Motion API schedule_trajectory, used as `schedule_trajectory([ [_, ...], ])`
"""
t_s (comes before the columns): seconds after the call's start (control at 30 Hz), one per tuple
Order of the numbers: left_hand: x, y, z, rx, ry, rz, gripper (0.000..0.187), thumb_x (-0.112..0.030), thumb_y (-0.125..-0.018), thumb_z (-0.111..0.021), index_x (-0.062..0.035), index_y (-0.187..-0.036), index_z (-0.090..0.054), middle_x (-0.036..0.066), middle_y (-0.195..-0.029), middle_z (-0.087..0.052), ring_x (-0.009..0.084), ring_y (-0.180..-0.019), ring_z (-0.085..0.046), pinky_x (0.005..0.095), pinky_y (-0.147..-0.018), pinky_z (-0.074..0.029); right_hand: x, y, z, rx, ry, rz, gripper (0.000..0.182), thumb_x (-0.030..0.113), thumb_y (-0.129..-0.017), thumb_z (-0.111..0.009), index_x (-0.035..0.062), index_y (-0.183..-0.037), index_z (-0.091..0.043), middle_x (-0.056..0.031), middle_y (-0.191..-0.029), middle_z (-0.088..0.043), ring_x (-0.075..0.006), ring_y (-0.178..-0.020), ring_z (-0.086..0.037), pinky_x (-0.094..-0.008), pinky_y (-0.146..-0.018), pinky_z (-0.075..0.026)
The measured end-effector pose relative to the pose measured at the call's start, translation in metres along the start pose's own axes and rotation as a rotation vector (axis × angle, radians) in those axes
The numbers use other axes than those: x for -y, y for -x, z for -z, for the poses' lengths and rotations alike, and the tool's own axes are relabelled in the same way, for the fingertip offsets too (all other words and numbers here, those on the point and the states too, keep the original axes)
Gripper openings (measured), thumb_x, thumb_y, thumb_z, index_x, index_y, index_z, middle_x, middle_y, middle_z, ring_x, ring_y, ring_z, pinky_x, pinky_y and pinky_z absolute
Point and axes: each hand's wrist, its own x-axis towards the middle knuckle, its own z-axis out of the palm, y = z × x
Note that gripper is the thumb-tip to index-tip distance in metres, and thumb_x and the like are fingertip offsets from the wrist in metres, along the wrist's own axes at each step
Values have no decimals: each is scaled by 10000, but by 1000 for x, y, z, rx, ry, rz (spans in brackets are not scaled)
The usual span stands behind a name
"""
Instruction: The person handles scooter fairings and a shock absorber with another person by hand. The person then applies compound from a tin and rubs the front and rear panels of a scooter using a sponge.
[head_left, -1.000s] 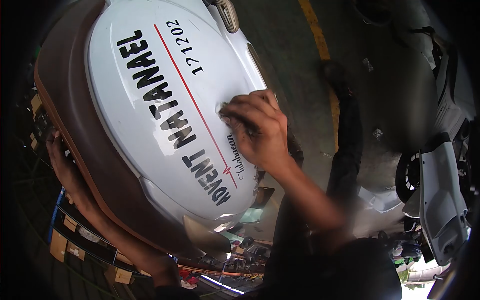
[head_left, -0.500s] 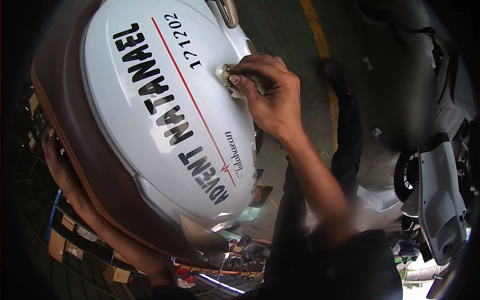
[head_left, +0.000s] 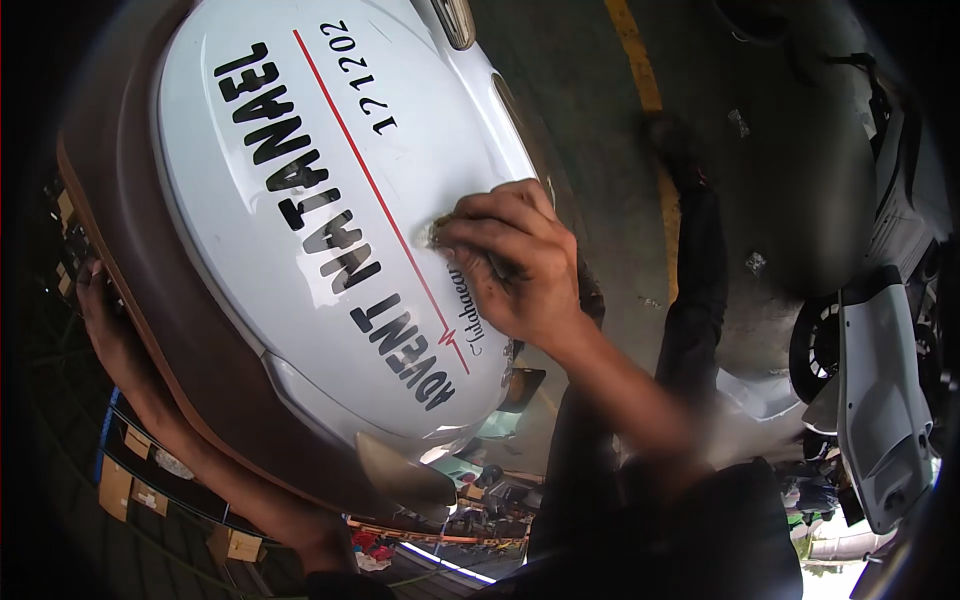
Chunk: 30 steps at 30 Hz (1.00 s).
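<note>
A white scooter body panel carries black lettering, a red line and numbers. My right hand is closed in a pinch around a crumpled, pale wad of cloth. The wad touches the panel beside the red line, near the small script lettering, part of which the hand covers. Along the panel runs a brown padded seat. On the seat's outer side my left hand rests with fingers stretched out against it. Its fingers and palm are partly hidden and in shadow.
Dark-clad legs stand on the floor below the panel, near a yellow floor line. At right is another vehicle's grey body part beside a wheel. Cardboard boxes sit on a shelf at lower left.
My right hand has slid with the wad down along the panel, from near the numbers to beside the script lettering. The left hand has stayed nearly in place on the seat.
</note>
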Motion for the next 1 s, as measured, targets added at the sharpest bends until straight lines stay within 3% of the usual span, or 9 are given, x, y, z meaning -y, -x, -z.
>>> schedule_trajectory([
  [0.2,-2,1,3,-1,4,-14,376,-338,-1008,-535,-53,-1239,-617,48,-1116,-591,153,-1025,-570,309,-890,-464,-6,-51,-5,7,5,89,202,-15,-736,-768,49,-927,-760,-78,-972,-696,-273,-910,-590,-373,-770,-521],
  [0.27,8,-7,10,39,6,-20,372,-331,-1006,-540,-54,-1242,-617,45,-1110,-593,151,-1021,-573,310,-893,-463,-7,-31,18,99,51,14,191,-13,-753,-762,43,-935,-757,-79,-970,-697,-273,-909,-602,-362,-777,-523],
  [0.4,0,3,1,9,46,60,364,-321,-1009,-537,-56,-1245,-618,28,-1125,-589,156,-1022,-573,313,-901,-460,9,30,45,-11,-20,-207,205,-15,-748,-792,53,-939,-765,-88,-1010,-691,-247,-933,-628,-348,-809,-523],
  [0.53,-2,7,-2,3,11,-9,368,-325,-1006,-540,-60,-1250,-616,17,-1117,-585,153,-995,-567,313,-898,-453,12,37,12,21,-17,-121,231,-19,-727,-802,53,-944,-768,-79,-1011,-677,-251,-926,-610,-363,-805,-516],
  [0.67,-4,6,-2,1,2,-9,369,-327,-1005,-542,-61,-1251,-615,18,-1111,-586,151,-992,-566,312,-897,-452,-6,-29,-18,-68,-38,31,247,-36,-706,-788,54,-934,-764,-92,-981,-680,-275,-888,-593,-371,-776,-508],
  [0.77,-4,4,-3,6,-3,-6,370,-328,-1005,-543,-62,-1252,-615,18,-1107,-586,150,-990,-565,311,-896,-451,-11,-64,-10,2,6,80,240,-24,-724,-782,75,-942,-770,-91,-979,-692,-270,-898,-602,-362,-775,-512],
  [0.9,-3,6,-3,1,-7,-8,371,-329,-1003,-545,-63,-1253,-614,18,-1102,-587,149,-987,-564,309,-895,-450,12,-11,25,11,58,-23,235,-9,-730,-793,82,-947,-781,-86,-982,-700,-248,-908,-617,-358,-782,-530],
  [0.93,-4,4,-3,-1,-8,-12,372,-329,-1003,-545,-63,-1254,-614,18,-1101,-587,149,-987,-564,309,-895,-450,20,7,23,84,105,-27,242,-17,-718,-796,85,-937,-783,-85,-973,-696,-246,-910,-613,-360,-791,-531],
  [1.0,-4,4,-4,3,-12,-12,372,-330,-1003,-546,-64,-1254,-614,19,-1098,-587,148,-985,-563,308,-894,-449,26,16,3,29,185,-23,244,-24,-716,-787,82,-936,-781,-86,-975,-697,-264,-878,-601,-355,-770,-524],
])
